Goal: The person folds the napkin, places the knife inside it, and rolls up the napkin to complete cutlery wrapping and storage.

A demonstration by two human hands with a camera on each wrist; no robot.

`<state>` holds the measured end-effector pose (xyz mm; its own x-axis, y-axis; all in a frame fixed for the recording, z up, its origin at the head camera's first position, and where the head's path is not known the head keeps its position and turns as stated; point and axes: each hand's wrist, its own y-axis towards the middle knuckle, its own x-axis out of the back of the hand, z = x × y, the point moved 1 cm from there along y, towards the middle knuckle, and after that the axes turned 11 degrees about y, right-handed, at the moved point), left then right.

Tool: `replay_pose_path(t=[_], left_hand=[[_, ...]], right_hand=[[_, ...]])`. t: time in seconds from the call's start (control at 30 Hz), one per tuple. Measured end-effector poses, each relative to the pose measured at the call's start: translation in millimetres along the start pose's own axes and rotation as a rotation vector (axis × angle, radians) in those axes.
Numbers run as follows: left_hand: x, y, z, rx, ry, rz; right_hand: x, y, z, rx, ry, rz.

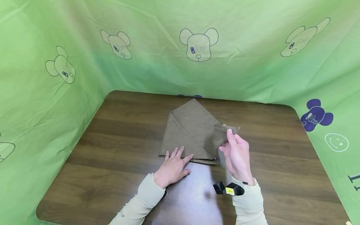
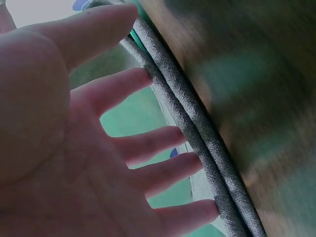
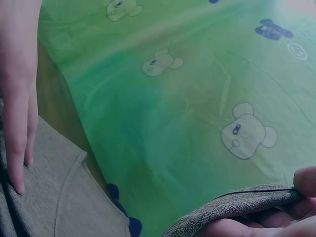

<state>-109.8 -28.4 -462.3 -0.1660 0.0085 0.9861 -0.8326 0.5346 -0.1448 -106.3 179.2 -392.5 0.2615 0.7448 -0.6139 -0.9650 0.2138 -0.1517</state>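
Observation:
A grey-brown cloth, folded into layers with a pointed far end, lies near the middle of the table. My left hand rests on its near edge with the fingers spread and fairly straight. In the left wrist view, those fingertips touch two rolled fold edges of the cloth. On the right side, my right hand pinches a raised flap of the cloth between thumb and fingers. The right wrist view shows this flap lifted above the rest. A small dark tag shows at the near right corner.
The wood-grain table has rounded corners. A green sheet with printed bear heads hangs around its back and sides. A black strap with a yellow label is at the right wrist.

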Motion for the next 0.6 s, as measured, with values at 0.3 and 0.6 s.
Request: replay_pose_path(t=[0.3,0.6], left_hand=[[-0.1,-0.1,-0.2,-0.007,-0.003,0.021],[-0.4,-0.9,-0.1,-0.015,-0.007,0.003]], right_hand=[[-9.7,4.2,-13.3,-0.009,-0.048,-0.028],[-18.9,7.5,-24.8,-0.025,-0.083,0.018]])
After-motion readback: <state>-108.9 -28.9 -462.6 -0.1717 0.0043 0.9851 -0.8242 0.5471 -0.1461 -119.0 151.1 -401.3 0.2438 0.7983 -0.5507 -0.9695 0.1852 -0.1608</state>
